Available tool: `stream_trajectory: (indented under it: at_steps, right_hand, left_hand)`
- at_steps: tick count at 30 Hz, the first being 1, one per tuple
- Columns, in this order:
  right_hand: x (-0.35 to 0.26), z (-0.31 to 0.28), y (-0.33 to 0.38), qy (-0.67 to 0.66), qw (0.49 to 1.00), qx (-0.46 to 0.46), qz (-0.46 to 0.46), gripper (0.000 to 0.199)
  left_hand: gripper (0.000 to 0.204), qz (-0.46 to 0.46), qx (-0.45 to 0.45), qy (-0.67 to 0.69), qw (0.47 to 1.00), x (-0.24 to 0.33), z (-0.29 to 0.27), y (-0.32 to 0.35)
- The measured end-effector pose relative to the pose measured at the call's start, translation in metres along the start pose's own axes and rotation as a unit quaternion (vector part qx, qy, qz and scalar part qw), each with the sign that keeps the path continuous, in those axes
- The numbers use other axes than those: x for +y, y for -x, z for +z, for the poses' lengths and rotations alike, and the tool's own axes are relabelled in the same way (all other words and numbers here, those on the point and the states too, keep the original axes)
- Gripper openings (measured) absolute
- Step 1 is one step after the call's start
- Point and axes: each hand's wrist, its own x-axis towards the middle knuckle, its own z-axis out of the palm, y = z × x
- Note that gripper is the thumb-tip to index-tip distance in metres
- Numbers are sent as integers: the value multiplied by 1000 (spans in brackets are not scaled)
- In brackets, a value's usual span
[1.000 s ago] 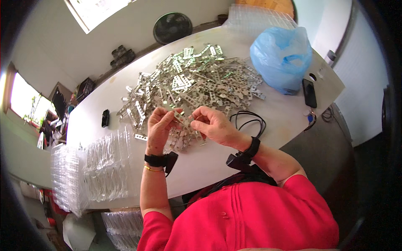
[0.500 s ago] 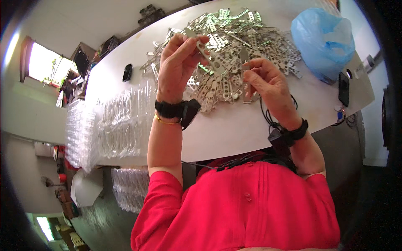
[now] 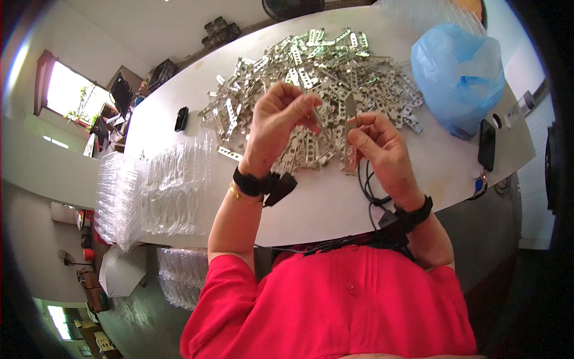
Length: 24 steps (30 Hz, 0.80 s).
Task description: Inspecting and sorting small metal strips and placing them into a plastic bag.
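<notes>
In front of me a big heap of perforated metal strips (image 3: 382,81) is spread over the white table (image 3: 299,206). My left hand (image 3: 278,122) is closed on one metal strip (image 3: 323,127), pinched between thumb and fingertips and seen nearly edge-on. In a thumb-and-finger pinch, my right hand (image 3: 382,149) keeps another flat metal strip (image 3: 350,107) almost upright; its top end is plain and fingers cover part of its middle. The two strips are apart, both over the near side of the heap. A loose holed strip (image 3: 230,154) lies beside my left wrist.
Stacked clear plastic trays (image 3: 173,185) stand at the table's left. A small black object (image 3: 182,119) lies behind them. To the right are a filled blue plastic bag (image 3: 457,78), a dark phone (image 3: 487,145) and keys (image 3: 480,182). A black cable (image 3: 368,191) hangs near my right wrist.
My left hand has come down and to the right, and its strip has turned from face-on to nearly edge-on. My right hand sits slightly lower, still gripping its strip. The whole view has shifted a little.
</notes>
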Motion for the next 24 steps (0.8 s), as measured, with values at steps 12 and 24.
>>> stream_trajectory:
  at_steps: [12, 24]
  right_hand:
    - [-10, -37, 8, -90, 985, -97, 110, 15]
    - [-13, -29, 18, -116, 972, -131, 155, 12]
  left_hand:
    - [17, -5, -51, -73, 996, 1, 41, 18]
    - [33, -34, 10, 7, 999, -22, 46, 29]
